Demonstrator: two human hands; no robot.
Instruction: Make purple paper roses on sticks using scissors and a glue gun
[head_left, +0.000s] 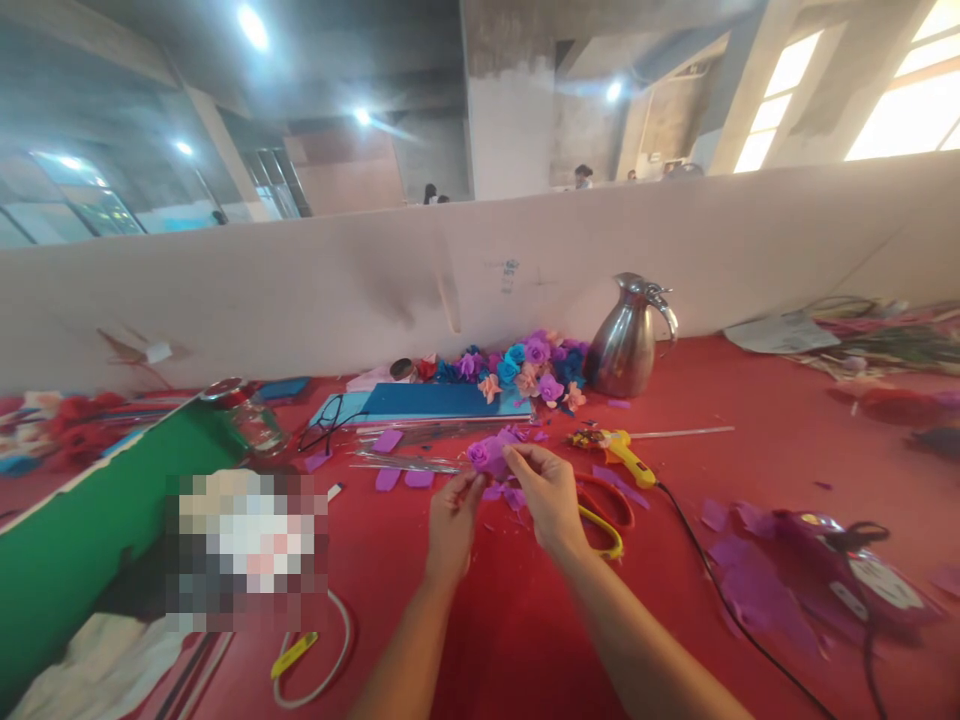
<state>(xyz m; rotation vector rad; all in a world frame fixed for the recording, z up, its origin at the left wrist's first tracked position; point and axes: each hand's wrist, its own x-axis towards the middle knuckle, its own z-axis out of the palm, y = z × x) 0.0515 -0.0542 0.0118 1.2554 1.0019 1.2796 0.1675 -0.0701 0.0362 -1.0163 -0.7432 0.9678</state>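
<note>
One flower (480,456) we pinched with left hand (454,512) and right hand (551,492) seemed light, soft, crushable, best held underneath

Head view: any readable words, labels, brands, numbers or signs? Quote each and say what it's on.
None can be read.
Blue marks on the pale wall: perhaps writing, too blurred.
Yellow tag on the pale cable: any marking too small.
Pale patches on the purple object at right: too blurred to tell if text.
Jar at left: any print too blurred.
</note>
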